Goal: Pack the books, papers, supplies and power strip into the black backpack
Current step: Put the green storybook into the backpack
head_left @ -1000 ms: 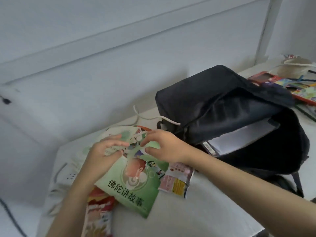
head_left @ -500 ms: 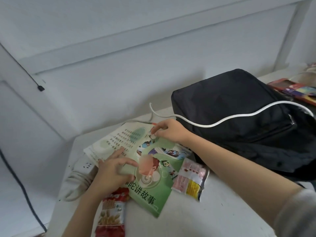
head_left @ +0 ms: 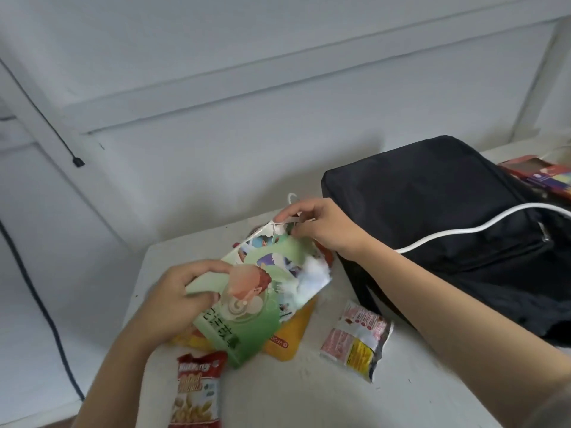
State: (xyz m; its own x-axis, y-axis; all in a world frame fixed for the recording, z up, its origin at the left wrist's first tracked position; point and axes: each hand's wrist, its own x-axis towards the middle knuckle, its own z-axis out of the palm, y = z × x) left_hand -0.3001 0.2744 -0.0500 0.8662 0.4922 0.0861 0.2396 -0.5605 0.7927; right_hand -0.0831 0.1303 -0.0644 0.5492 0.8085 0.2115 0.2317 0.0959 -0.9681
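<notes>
Head view, from the left: a black cable (head_left: 40, 304) runs down the wall past the white table (head_left: 309, 403). At the table's near edge lies a red snack bag (head_left: 197, 390), its long axis pointing away from the camera. Just above it the left hand (head_left: 176, 301) grips the left edge of a green book (head_left: 253, 316), with the thumb on the cover and the fingers curled round beneath. The book is lifted and tilted. Its long axis runs on a diagonal from the near left to the far right, and the printed title sits at the near end. The cover is blurred. Under the book a yellow pouch (head_left: 290, 338) lies flat on the table. The right hand (head_left: 321, 230) pinches the book's far corner between thumb and fingers, with its forearm reaching in from the lower right. A pink and white packet (head_left: 355, 341) lies on the table below that arm, apart from the pouch. Next comes the black backpack (head_left: 432, 205), lying on its side on the table with its long axis running left to right. Its opening does not show, so I cannot tell what it holds. A white cord (head_left: 463, 232) lies draped across it. A colourful box (head_left: 537, 174) sits behind its far right corner.
</notes>
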